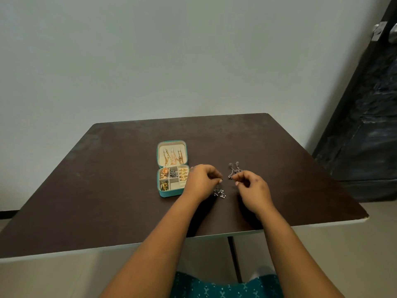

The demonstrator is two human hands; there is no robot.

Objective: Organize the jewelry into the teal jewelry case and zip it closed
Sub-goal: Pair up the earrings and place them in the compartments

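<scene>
Teal case (171, 168): open flat on dark table, lid away, gold chains (173, 157) hung inside lid; cream compartments part-filled with gold and silver pieces. Silver earrings (234, 169) loose just right of case; beaded silver earring (219, 192) nearer.

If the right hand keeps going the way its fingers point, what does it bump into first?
Probably the left hand. The right hand has its fingertips aimed leftward across the bare table, toward the left hand's fingers. The silver earrings lie just beyond that line, though depth is unclear.
</scene>
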